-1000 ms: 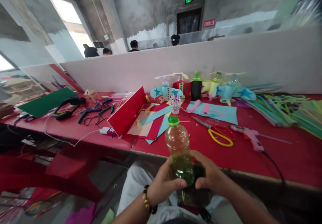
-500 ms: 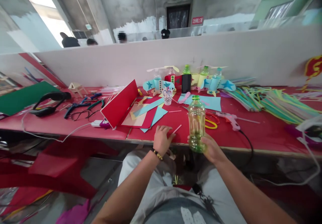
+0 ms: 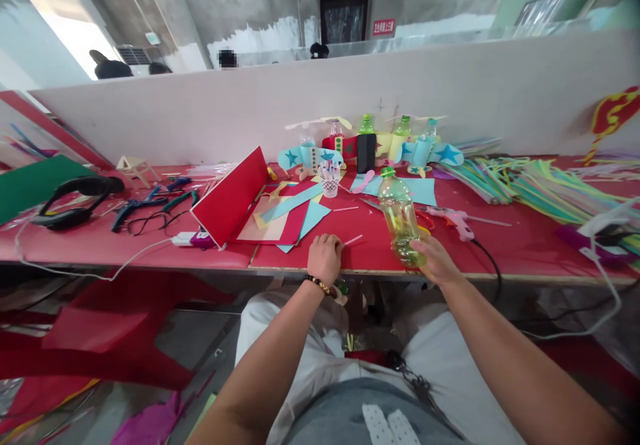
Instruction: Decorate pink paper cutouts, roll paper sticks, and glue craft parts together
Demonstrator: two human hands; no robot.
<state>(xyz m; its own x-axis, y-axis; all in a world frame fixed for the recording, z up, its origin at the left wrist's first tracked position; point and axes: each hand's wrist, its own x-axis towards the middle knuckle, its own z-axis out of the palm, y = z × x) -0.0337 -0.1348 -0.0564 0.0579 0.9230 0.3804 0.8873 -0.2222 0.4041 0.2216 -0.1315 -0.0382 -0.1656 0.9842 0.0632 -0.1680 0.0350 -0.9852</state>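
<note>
My right hand (image 3: 435,258) grips a clear, green-tinted plastic bottle (image 3: 400,208) with a green cap near its base. The bottle leans with its cap toward the left, above the table's front edge. My left hand (image 3: 325,258), wearing a beaded bracelet, rests on the red tabletop with curled fingers. A short, thin pink stick (image 3: 353,239) pokes out from its thumb side, seemingly pinched there; the fingertips are partly hidden. Beyond the hands stands a white cup of pens (image 3: 329,181). Scissors and a pink glue gun (image 3: 457,221) lie behind and right of the bottle.
Paper sheets and a standing red board (image 3: 235,195) are left of centre. Decorated bottle planes (image 3: 425,148) line the back partition. Colourful strips (image 3: 550,188) pile up at right. Headphones (image 3: 75,198) and pliers (image 3: 140,211) lie at left. A glue-gun cord hangs over the edge.
The bottle has gone from upright to tilted, its base swinging right with my right hand. My left hand's fingers have curled in at the pink stick, which has turned slightly. The view has shifted a little.
</note>
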